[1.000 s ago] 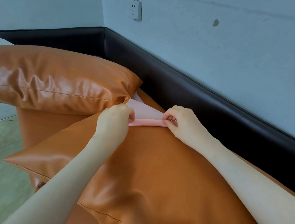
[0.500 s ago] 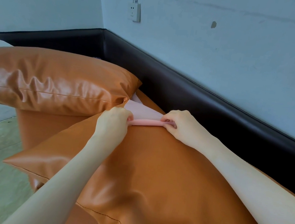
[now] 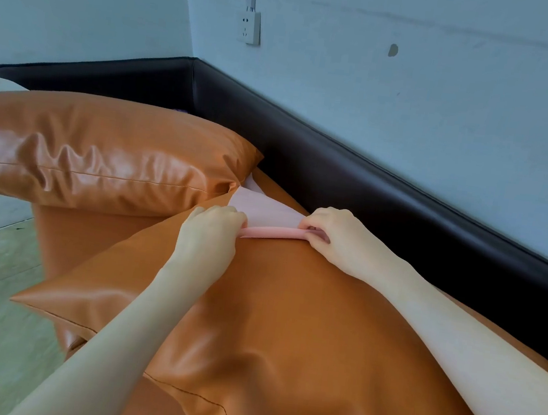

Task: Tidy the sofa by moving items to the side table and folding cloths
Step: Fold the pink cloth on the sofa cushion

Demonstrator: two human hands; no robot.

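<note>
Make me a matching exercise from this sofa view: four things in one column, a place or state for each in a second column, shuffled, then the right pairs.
Things
1. pink cloth
2. far cushion
3. wall socket
4. near cushion

Places or states
A. fixed high on the wall near the corner
B. lies under both forearms
C. pinched at its folded edge by the left hand and the right hand
D. lies wrinkled at the sofa's far end, by the black backrest

Pairs: 1-C, 2-D, 3-A, 4-B
</note>
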